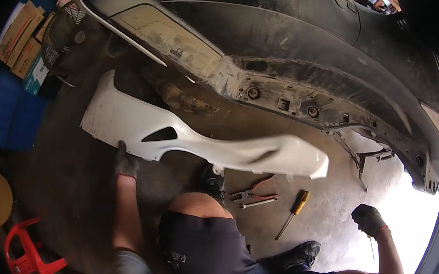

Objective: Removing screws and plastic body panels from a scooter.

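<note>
A white bumper panel (122, 115) with a triangular cut-out and a curved lower edge lies across the middle, below the dark car body. My left hand (127, 162), in a dark glove, grips its lower left edge; its thumb shows at the edge and the other fingers are hard to see. Out to the right, my gloved right hand (368, 219) is closed in a fist. A thin metal shaft (372, 248) sticks out below that fist, like a screwdriver's; its handle is hidden in the glove.
Red-handled pliers (248, 192), a wrench (259, 202) and a yellow-handled screwdriver (301, 203) lie on the floor before my legs. The car's exposed mounting edge (295, 105) runs above. A fan (69, 34), cardboard boxes (24, 42) and a red plastic chair (29, 253) stand left.
</note>
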`<act>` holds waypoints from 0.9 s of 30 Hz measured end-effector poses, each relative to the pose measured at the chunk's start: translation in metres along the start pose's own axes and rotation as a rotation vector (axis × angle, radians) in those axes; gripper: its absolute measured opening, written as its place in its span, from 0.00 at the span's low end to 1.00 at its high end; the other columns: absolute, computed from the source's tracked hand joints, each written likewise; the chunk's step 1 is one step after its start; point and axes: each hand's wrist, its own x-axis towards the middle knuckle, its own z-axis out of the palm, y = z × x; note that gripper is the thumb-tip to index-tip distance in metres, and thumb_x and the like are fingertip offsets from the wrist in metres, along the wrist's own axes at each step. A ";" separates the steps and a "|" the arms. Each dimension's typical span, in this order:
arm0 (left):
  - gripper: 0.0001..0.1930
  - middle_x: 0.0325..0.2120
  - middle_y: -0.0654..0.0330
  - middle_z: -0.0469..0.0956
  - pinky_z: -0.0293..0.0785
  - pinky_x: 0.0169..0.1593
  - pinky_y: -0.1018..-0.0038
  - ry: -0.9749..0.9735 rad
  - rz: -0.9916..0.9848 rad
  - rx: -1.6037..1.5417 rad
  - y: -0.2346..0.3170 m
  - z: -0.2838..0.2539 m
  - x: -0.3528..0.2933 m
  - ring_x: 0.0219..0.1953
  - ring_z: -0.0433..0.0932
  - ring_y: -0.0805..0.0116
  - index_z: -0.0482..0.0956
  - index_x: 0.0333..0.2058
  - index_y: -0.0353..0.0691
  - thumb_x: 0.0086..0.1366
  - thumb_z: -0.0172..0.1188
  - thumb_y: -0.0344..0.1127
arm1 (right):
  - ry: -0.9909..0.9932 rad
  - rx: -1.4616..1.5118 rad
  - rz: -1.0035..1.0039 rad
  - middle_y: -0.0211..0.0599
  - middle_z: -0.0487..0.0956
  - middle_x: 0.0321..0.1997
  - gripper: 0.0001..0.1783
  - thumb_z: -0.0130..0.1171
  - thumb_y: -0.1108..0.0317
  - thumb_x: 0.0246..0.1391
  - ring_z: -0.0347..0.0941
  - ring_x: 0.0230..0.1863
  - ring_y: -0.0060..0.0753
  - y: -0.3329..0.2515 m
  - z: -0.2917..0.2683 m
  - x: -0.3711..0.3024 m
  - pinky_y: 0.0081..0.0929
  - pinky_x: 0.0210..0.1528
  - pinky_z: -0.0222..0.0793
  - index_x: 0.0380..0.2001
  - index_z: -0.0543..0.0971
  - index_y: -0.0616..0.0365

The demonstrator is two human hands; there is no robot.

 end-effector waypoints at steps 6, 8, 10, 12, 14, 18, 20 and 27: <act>0.21 0.49 0.52 0.76 0.79 0.50 0.57 0.176 0.103 -0.055 0.014 0.007 0.075 0.50 0.76 0.54 0.69 0.55 0.35 0.69 0.56 0.41 | -0.024 -0.088 0.048 0.31 0.77 0.24 0.09 0.52 0.63 0.58 0.73 0.21 0.25 -0.005 0.005 0.001 0.27 0.24 0.70 0.31 0.77 0.56; 0.20 0.50 0.52 0.76 0.80 0.49 0.57 0.184 0.106 -0.120 0.006 0.015 0.101 0.50 0.77 0.53 0.69 0.55 0.35 0.69 0.55 0.39 | -0.010 -0.133 0.071 0.31 0.77 0.24 0.08 0.53 0.64 0.57 0.73 0.21 0.25 0.011 0.003 0.001 0.28 0.24 0.71 0.30 0.77 0.56; 0.27 0.56 0.50 0.71 0.68 0.60 0.51 0.083 0.097 -0.208 0.003 0.012 0.127 0.57 0.70 0.49 0.67 0.57 0.33 0.64 0.61 0.40 | 0.024 -0.402 -0.335 0.35 0.77 0.23 0.07 0.55 0.65 0.56 0.75 0.21 0.28 0.056 0.007 0.018 0.30 0.24 0.71 0.29 0.76 0.56; 0.36 0.61 0.47 0.66 0.50 0.70 0.51 -0.035 0.075 -0.292 0.013 -0.010 0.148 0.63 0.61 0.46 0.64 0.60 0.30 0.57 0.66 0.42 | 0.024 -0.716 -0.604 0.39 0.76 0.23 0.06 0.58 0.67 0.53 0.77 0.23 0.34 0.070 0.008 0.030 0.32 0.26 0.73 0.28 0.76 0.57; 0.37 0.62 0.45 0.64 0.48 0.71 0.55 -0.031 0.052 -0.235 0.004 -0.022 0.161 0.64 0.61 0.47 0.62 0.61 0.26 0.60 0.63 0.44 | 0.058 -1.035 -0.744 0.41 0.76 0.27 0.06 0.61 0.69 0.49 0.77 0.27 0.41 0.088 0.011 0.041 0.37 0.31 0.74 0.27 0.75 0.59; 0.37 0.62 0.50 0.66 0.62 0.65 0.57 0.020 0.025 0.046 0.031 -0.067 0.179 0.62 0.65 0.48 0.64 0.61 0.34 0.60 0.62 0.52 | 0.025 -0.461 -0.131 0.54 0.79 0.33 0.13 0.50 0.61 0.53 0.76 0.37 0.57 0.040 0.011 0.024 0.45 0.40 0.72 0.31 0.78 0.59; 0.33 0.56 0.51 0.72 0.75 0.53 0.60 0.093 -0.132 0.184 0.024 -0.062 0.188 0.54 0.73 0.51 0.67 0.59 0.38 0.62 0.60 0.55 | 0.075 -0.411 -0.149 0.53 0.80 0.38 0.15 0.49 0.60 0.55 0.77 0.42 0.55 0.057 0.010 0.023 0.44 0.44 0.71 0.36 0.78 0.59; 0.19 0.34 0.59 0.80 0.75 0.33 0.64 -0.092 -0.460 0.368 0.009 -0.054 0.156 0.31 0.78 0.62 0.77 0.44 0.46 0.70 0.47 0.54 | 0.145 -0.288 -0.239 0.52 0.80 0.39 0.15 0.50 0.59 0.55 0.76 0.42 0.55 0.043 -0.003 0.004 0.43 0.45 0.71 0.37 0.78 0.58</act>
